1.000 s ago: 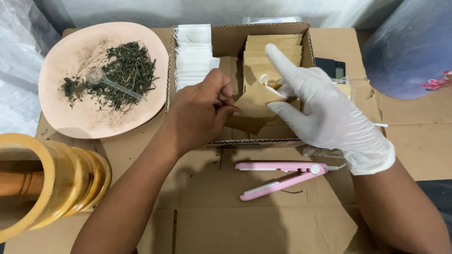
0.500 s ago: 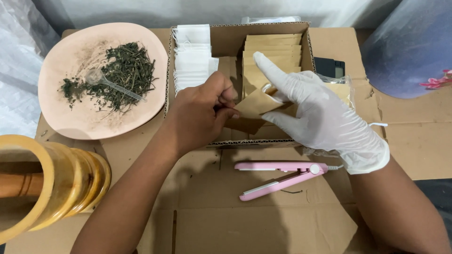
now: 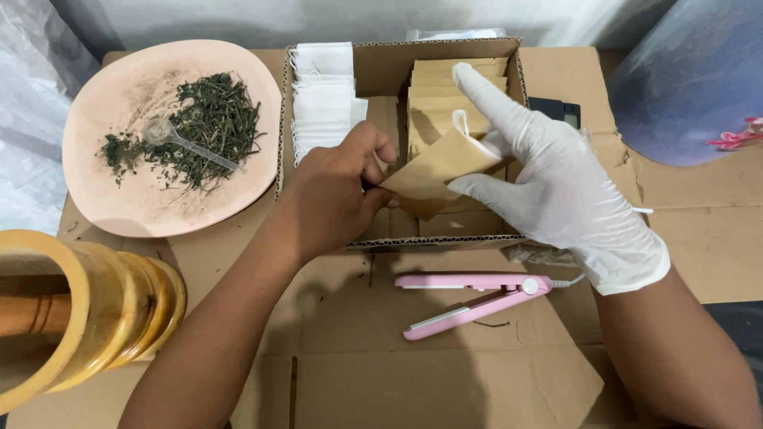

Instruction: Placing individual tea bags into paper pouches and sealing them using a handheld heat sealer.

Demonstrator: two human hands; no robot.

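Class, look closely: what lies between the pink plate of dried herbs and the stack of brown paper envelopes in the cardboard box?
In the head view, a stack of white filter bags lies between them.

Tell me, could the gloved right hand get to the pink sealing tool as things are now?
Probably yes. The pink sealing tool lies in the open on the cardboard just below the right hand, nothing between them. But that hand and the left hand both hold a brown paper pouch, so it would need releasing first.

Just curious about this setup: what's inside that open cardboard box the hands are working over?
The cardboard box holds a stack of white filter bags at left and brown paper envelopes at right. Both hands, left hand bare and right hand gloved, hold one brown envelope, hiding the box floor beneath.
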